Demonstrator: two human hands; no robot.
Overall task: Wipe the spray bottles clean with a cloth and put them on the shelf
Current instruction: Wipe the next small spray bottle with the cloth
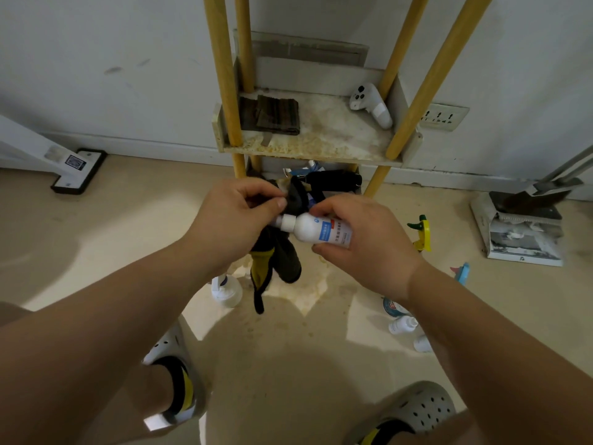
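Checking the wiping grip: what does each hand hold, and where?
Right hand grips the white spray bottle round its body; left hand pinches the dark cloth at its nozzle end.

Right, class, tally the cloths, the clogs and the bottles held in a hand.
Dark cloths: 2, one gripped by the left hand, one folded on the wooden shelf
Grey perforated clogs: 2
White plastic bottles with blue label, held: 1, in the right hand
Total: 5
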